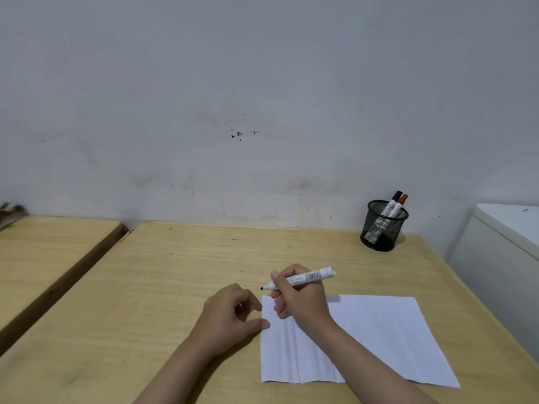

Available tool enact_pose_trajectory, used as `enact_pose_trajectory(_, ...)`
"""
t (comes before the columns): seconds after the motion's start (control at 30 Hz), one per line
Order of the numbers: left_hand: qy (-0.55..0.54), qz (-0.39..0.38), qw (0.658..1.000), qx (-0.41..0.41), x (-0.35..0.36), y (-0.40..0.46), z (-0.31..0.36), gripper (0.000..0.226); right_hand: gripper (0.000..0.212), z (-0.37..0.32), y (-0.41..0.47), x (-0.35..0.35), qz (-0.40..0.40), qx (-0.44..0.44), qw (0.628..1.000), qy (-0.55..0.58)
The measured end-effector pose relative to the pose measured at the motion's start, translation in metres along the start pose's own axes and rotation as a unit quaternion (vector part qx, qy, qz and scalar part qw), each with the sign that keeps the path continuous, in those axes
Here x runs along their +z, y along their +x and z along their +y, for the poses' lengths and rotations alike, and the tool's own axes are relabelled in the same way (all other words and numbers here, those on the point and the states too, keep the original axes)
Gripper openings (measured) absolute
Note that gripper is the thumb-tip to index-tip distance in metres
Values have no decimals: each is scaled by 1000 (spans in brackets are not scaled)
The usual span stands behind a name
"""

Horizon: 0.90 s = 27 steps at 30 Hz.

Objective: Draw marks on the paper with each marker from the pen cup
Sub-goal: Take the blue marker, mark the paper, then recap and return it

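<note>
A white sheet of paper (pixel 379 336) lies on the wooden table, creased with vertical folds near its left side. My right hand (pixel 300 295) holds an uncapped white marker (pixel 309 277) with a black tip, the tip hovering just above the paper's top left corner. My left hand (pixel 230 313) rests at the paper's left edge, its thumb touching the sheet and fingers curled; whether it holds a cap I cannot tell. A black mesh pen cup (pixel 383 225) stands at the back right with two capped markers (pixel 395 204), one dark blue, one red.
The light wooden table (pixel 175 287) stands against a grey wall. A second wooden table (pixel 43 252) lies to the left across a narrow gap. A white cabinet (pixel 507 243) stands off the right edge.
</note>
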<state>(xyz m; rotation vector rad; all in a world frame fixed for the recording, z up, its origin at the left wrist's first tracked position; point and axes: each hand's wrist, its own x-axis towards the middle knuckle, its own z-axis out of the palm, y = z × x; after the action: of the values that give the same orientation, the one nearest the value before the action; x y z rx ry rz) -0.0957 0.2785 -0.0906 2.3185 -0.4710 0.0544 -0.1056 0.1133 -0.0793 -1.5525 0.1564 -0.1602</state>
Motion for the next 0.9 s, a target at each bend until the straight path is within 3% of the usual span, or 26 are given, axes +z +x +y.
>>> enact_pose_trajectory(0.3,45,11,998,51,5,-4,-4,38,28,7,-2,-2,45,-18,999,-18)
enact_pose_trajectory(0.9,99,-5,994,49,6,-4,-8,52,18,14,2,-5,-10,-34,995,-88)
